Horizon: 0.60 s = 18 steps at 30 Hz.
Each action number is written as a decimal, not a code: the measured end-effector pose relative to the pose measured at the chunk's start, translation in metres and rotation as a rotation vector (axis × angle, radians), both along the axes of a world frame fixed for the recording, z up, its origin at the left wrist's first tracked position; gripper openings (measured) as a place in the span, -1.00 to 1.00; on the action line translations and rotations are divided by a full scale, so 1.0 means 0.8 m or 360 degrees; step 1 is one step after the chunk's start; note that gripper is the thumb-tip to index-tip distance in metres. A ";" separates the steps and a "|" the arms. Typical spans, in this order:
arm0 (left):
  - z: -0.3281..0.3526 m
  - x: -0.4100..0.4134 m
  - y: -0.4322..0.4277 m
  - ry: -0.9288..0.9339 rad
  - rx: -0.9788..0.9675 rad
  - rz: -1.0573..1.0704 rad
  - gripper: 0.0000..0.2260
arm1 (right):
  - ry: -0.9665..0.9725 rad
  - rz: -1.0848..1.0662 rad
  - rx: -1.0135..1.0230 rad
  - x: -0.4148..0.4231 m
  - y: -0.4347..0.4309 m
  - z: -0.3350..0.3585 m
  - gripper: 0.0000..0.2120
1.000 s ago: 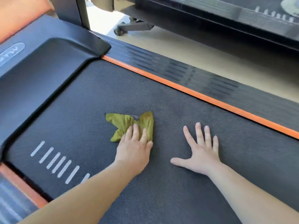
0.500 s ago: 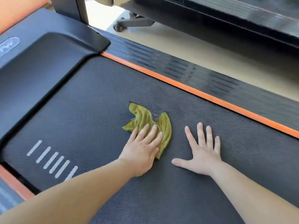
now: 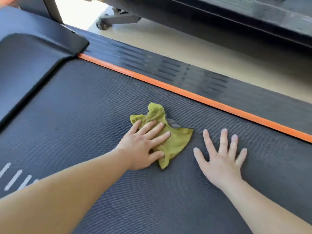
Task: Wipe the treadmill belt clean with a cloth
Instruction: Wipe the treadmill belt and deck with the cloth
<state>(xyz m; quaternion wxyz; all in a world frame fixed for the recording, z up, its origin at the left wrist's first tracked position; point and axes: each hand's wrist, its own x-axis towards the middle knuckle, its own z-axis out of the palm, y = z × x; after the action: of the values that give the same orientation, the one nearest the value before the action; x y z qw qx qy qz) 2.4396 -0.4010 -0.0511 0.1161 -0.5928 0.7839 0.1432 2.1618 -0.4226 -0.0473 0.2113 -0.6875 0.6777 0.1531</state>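
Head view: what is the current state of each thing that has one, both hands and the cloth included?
treadmill belt: dark and textured, bare apart from the cloth and hands; too uniform to tell dirt.
cloth: crumpled, lying on the treadmill belt, partly under the left hand.
left hand: fingers straight, pressing flat on the cloth.
right hand: fingers spread, palm flat on the treadmill belt beside the cloth, holding nothing.

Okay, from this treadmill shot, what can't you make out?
Head view, the only one:
cloth: the part under the left hand is hidden.
white stripes on the belt: cut off by the left forearm and the frame's edge.
side rail ridges: motion-blurred.
dirt on the belt: too fine to tell.
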 end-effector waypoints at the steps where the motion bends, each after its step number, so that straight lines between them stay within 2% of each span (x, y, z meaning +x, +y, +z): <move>1: -0.004 0.002 -0.019 -0.0039 -0.0015 0.0233 -0.39 | 0.0022 0.0028 0.0108 -0.003 -0.005 -0.001 -0.26; 3: -0.012 -0.030 -0.047 -0.0058 -0.0056 0.0700 -0.38 | 0.0031 0.0086 0.0247 -0.006 -0.011 0.000 -0.14; 4: -0.014 -0.060 -0.054 -0.0024 -0.0056 0.0808 -0.37 | 0.0032 0.0100 0.0298 -0.005 -0.013 0.002 -0.10; 5: -0.015 -0.090 -0.054 0.0012 -0.0037 0.0779 -0.38 | 0.0033 0.0105 0.0344 -0.004 -0.015 0.005 -0.07; 7: -0.016 -0.127 -0.045 0.0052 -0.0034 0.0383 -0.40 | 0.0030 0.0097 0.0414 -0.004 -0.018 0.010 -0.03; 10: -0.013 -0.093 -0.071 0.0076 -0.0080 -0.0143 -0.43 | 0.0010 0.0105 0.0559 -0.005 -0.028 0.015 0.04; 11: -0.016 -0.076 -0.087 0.0046 -0.0115 -0.0117 -0.44 | -0.0008 0.0104 0.0623 -0.005 -0.031 0.019 0.08; 13: -0.019 -0.063 -0.109 -0.0016 -0.0168 0.0293 -0.44 | -0.0023 0.0099 0.0713 -0.006 -0.035 0.022 0.13; 15: -0.018 -0.096 -0.110 0.0041 -0.0159 0.0634 -0.45 | 0.0007 0.0114 0.0730 -0.003 -0.036 0.024 0.16; 16: -0.015 -0.120 -0.103 0.0125 -0.0142 0.0590 -0.45 | 0.0021 0.0116 0.0730 -0.002 -0.036 0.025 0.17; 18: -0.012 -0.145 -0.082 0.0162 -0.0101 0.0127 -0.46 | 0.0038 0.0107 0.0729 0.001 -0.034 0.027 0.19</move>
<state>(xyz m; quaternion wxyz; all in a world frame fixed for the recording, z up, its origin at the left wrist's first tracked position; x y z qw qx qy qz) 2.3240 -0.4663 -0.0607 0.0514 -0.6190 0.7687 0.1526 2.1623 -0.4501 -0.0261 0.3486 -0.6419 0.6044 0.3180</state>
